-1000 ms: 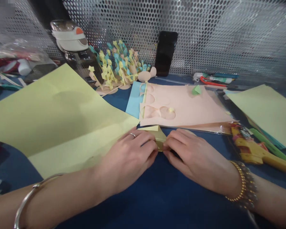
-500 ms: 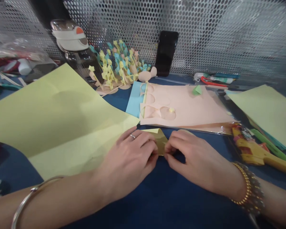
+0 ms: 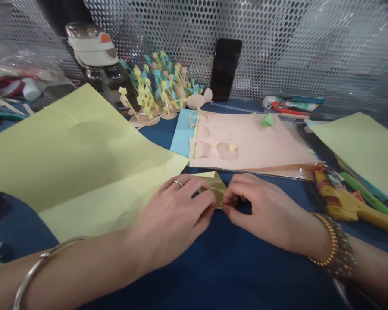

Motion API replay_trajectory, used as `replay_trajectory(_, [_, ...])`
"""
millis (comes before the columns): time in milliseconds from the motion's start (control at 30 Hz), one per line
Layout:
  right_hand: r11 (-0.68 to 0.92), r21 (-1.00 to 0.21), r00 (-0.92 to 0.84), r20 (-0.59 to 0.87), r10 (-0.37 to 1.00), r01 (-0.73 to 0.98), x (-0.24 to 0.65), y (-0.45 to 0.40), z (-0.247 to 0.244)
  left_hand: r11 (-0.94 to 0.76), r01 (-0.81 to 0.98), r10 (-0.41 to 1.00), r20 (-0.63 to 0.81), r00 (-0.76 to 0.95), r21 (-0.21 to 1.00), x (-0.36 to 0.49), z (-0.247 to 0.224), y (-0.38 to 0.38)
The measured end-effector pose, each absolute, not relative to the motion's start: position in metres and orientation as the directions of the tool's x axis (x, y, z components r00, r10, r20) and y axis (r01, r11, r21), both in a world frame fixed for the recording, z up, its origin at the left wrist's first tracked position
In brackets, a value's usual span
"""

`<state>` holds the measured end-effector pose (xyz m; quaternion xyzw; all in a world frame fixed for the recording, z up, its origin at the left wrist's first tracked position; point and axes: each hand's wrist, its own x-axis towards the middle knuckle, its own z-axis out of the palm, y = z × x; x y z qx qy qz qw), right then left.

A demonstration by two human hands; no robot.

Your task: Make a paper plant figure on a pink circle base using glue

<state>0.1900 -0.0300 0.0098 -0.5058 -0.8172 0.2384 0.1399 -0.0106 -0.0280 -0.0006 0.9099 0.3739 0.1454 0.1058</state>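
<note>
Near the centre of the frame, the left hand (image 3: 181,213) and right hand (image 3: 267,211) pinch a small folded yellow paper piece (image 3: 218,189) between nearly closed fingers, each grip on its lower edge, above the dark blue bench (image 3: 210,275).

The dark blue counter (image 3: 187,275) shows plainly on the near side of the left hand (image 3: 177,215) and right hand (image 3: 265,215). A large pale-yellow sheet (image 3: 77,146) spreads to the left of and beyond the left hand. Beyond both hands lie pink sheets (image 3: 252,137) with rounded cut-outs, partly over a blue sheet (image 3: 180,137). Farther off stand a drink bottle (image 3: 105,77), a cluster of paper stars (image 3: 163,84) and an upright smartphone (image 3: 225,69). Right of the right hand rest a yellow-handled tool (image 3: 352,206), a green strip (image 3: 367,196) and stacked pale-yellow sheets (image 3: 368,146).
</note>
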Motion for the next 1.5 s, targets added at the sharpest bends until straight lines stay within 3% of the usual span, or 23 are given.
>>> replay_trajectory(167, [0.387,-0.528,-0.455,0.001,0.89,0.756,0.19,-0.029,0.01,-0.78,0.59,0.626,0.275,0.73,0.209,-0.013,-0.001,-0.033])
replay_trajectory(333, [0.394,-0.53,-0.463,0.003,0.886,0.751,0.191,-0.029,0.009,-0.817,0.568,0.571,0.263,0.778,0.097,-0.015,0.001,-0.037])
replay_trajectory(633, [0.373,-0.546,-0.46,-0.026,0.887,0.75,0.194,-0.027,0.011,-0.838,0.544,0.539,0.228,0.811,0.047,-0.014,0.002,-0.039])
replay_trajectory(933, [0.478,-0.539,-0.572,-0.009,0.82,0.694,0.2,-0.024,0.014,-0.833,0.554,0.536,0.233,0.811,-0.013,-0.011,0.005,-0.042])
replay_trajectory(1267, [0.608,-0.387,-0.644,0.047,0.764,0.693,0.198,-0.027,0.014,-0.835,0.548,0.522,0.247,0.816,-0.046,-0.013,0.004,-0.043])
replay_trajectory(1500, [0.615,-0.317,-0.64,0.031,0.768,0.722,0.196,-0.032,0.016,-0.833,0.549,0.53,0.192,0.826,-0.066,-0.013,0.007,-0.043])
